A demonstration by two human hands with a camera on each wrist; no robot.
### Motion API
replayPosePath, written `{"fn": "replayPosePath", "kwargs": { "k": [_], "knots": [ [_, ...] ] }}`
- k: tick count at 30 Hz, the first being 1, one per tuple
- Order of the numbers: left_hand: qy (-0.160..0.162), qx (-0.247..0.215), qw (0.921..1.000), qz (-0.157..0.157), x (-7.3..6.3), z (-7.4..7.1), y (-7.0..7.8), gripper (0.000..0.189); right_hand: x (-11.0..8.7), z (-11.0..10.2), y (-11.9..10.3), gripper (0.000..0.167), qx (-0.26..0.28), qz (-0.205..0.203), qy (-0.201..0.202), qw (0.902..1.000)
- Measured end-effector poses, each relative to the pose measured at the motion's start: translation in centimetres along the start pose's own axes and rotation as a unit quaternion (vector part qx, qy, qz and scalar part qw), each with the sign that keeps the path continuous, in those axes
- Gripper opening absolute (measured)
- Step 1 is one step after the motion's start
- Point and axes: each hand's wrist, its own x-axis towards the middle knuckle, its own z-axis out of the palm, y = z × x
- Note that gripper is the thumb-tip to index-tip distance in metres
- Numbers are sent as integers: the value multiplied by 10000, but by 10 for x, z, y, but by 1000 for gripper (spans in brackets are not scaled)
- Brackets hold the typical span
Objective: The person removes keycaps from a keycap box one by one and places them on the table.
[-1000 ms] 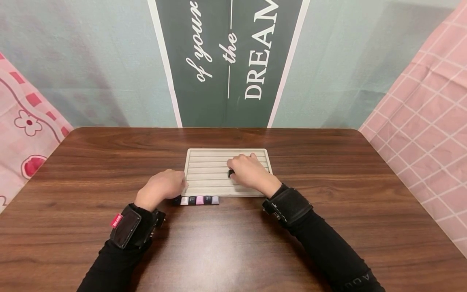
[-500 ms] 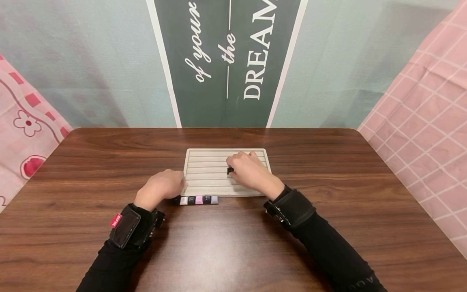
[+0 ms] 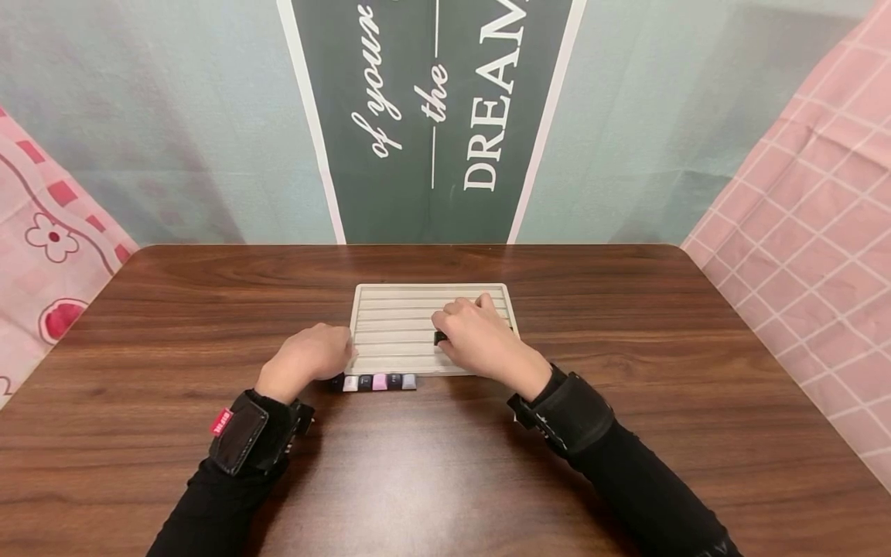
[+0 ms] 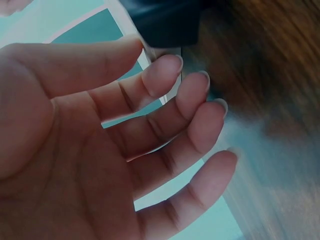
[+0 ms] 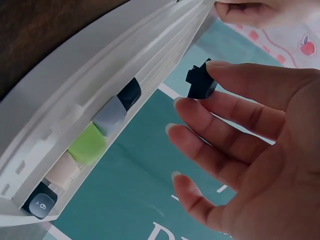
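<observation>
Between thumb and index finger, my right hand (image 3: 482, 334) pinches a black keycap (image 5: 201, 82) just off the ridged white tray (image 3: 393, 325). Its stem side shows in the right wrist view, its other fingers spread loosely. Several keycaps sit in one tray row there: a dark one with a digit (image 5: 42, 201), a beige one (image 5: 62, 170), a green one (image 5: 88, 144), a lavender one (image 5: 110, 116) and another dark one (image 5: 131, 93). In the head view the right hand hides most of them. My left hand (image 3: 309, 357) holds the tray's left edge with thumb and fingertips.
Along the tray's near edge on the brown table (image 3: 418, 480) lies a row of several keycaps, among them a pink keycap (image 3: 379, 382) and a grey keycap (image 3: 409, 381). The left hand partly covers the row's left end. A curtain (image 3: 174, 139) hangs behind the table.
With the black keycap in its grip, my right hand lifts slightly, then shifts a little back toward me over the tray. My left hand stays on the tray's edge.
</observation>
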Motion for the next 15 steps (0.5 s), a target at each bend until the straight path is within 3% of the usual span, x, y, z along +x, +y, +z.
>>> {"fn": "replayPosePath", "kwargs": {
  "k": [15],
  "knots": [
    [-52,-32,10000,-58,0,1,0,20,-18,3,-9,12,6,-212,-158,9997]
  ]
}}
